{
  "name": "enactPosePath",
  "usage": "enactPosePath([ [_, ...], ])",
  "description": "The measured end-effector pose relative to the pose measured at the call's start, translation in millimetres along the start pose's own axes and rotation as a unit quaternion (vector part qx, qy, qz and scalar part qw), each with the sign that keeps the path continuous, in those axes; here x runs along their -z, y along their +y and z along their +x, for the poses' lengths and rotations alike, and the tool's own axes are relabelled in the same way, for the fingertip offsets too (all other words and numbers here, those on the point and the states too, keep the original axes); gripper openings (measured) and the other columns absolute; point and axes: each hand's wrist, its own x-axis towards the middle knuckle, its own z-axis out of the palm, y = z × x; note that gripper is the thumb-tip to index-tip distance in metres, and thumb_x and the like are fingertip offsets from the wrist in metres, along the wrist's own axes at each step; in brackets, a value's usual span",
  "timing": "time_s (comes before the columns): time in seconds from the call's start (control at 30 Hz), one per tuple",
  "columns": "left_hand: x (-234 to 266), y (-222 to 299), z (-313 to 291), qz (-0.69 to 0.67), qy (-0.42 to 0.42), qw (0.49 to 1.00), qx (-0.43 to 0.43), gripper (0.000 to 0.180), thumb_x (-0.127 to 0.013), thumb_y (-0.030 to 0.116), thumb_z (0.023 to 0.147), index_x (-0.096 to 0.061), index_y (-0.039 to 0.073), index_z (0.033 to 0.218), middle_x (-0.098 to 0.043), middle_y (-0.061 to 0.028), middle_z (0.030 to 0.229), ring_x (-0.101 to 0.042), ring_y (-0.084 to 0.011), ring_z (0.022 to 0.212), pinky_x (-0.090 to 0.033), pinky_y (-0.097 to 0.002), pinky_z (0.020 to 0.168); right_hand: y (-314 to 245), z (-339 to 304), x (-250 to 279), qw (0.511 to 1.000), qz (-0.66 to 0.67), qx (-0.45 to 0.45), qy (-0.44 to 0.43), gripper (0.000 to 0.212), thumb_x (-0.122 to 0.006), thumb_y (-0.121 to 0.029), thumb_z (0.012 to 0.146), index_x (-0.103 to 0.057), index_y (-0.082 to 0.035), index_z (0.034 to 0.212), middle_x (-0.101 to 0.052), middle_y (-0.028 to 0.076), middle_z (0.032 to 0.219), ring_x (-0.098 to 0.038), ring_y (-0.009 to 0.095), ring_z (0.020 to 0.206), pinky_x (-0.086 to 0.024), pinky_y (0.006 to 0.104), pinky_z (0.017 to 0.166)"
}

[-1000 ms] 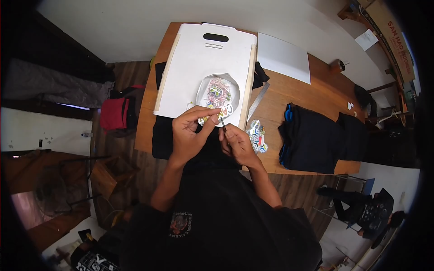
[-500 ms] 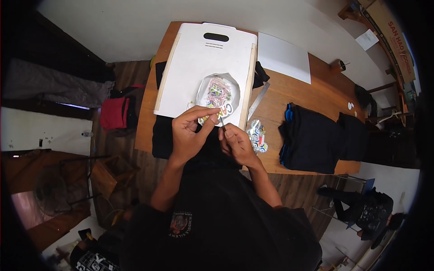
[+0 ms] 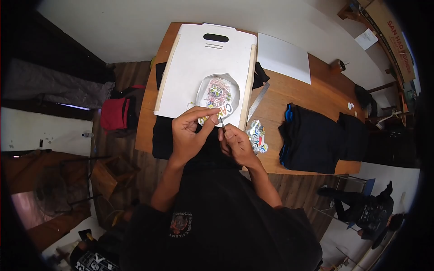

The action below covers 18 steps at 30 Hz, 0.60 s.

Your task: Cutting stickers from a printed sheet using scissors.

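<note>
My left hand (image 3: 189, 137) pinches a colourful lettered cut-out (image 3: 228, 109) with white edges between thumb and fingers. In my right hand (image 3: 238, 143) is a thin dark pointed tool (image 3: 221, 122), its tip against the cut-out; whether it is tweezers or a blade I cannot tell. Just beyond my fingers, a round white container (image 3: 235, 89) holds pinkish and coloured scraps (image 3: 217, 90). It rests on a white board (image 3: 192, 63) with a dark handle slot. Beside my right hand lies a pile of similar colourful cut-outs (image 3: 256, 139).
The wooden table (image 3: 275, 97) carries a metal ruler (image 3: 259, 101), a white sheet (image 3: 285, 56) and folded dark fabric (image 3: 312, 140) at the right. A brown cup (image 3: 337, 66) stands far right. Black cloth (image 3: 162, 140) hangs over the near edge.
Both hands stay nearly in place. The tool and the held cut-out show hardly any shift.
</note>
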Motion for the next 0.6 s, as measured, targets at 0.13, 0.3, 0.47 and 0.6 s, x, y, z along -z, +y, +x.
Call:
enactPosePath([
  [0.13, -2.6, 1.9, -0.2, -0.002, 0.016, 1.0, -0.009, 0.021, -0.064, -0.01, 0.087, -0.068, -0.01, 0.108, -0.067, -0.0163, 0.103, -0.065, -0.0162, 0.094, -0.053, -0.0245, 0.084, 0.8, 0.6, -2.7, 1.0, 0.012, 0.006, 0.001, 0.035, -0.04, -0.036, 0.106, -0.05, -0.004, 0.096, -0.037, -0.003, 0.059, -0.032, 0.005, 0.049, -0.029, 0.022, 0.046],
  [0.3, -2.9, 4.3, 1.3, -0.002, 0.029, 0.999, -0.014, 0.021, -0.065, -0.01, 0.086, -0.068, -0.01, 0.107, -0.067, -0.0165, 0.104, -0.066, -0.0174, 0.096, -0.053, -0.0258, 0.087, 1.4, 4.3, -6.3, 0.999, 0.027, 0.018, 0.01, 0.037, -0.04, -0.037, 0.106, -0.05, -0.003, 0.096, -0.036, -0.003, 0.058, -0.032, 0.005, 0.048, -0.028, 0.0217, 0.046],
  [0.47, -2.9, 4.5, 2.4, 0.007, 0.035, 0.999, -0.024, 0.02, -0.067, -0.01, 0.085, -0.068, -0.01, 0.105, -0.068, -0.0168, 0.103, -0.066, -0.018, 0.097, -0.053, -0.0263, 0.088, 0.2, 6.8, -7.9, 0.999, 0.03, 0.015, 0.015, 0.037, -0.04, -0.037, 0.106, -0.049, -0.003, 0.096, -0.036, -0.003, 0.058, -0.031, 0.005, 0.048, -0.027, 0.0216, 0.045],
  [0.6, -2.7, 4.2, 2.2, 0.01, 0.034, 0.999, -0.031, 0.02, -0.067, -0.01, 0.085, -0.069, -0.01, 0.105, -0.069, -0.0166, 0.103, -0.067, -0.018, 0.096, -0.053, -0.0264, 0.087, 0.0, 8.3, -8.9, 0.999, 0.03, 0.022, 0.017, 0.037, -0.039, -0.038, 0.106, -0.049, -0.003, 0.096, -0.036, -0.003, 0.058, -0.031, 0.005, 0.048, -0.027, 0.0217, 0.045],
])
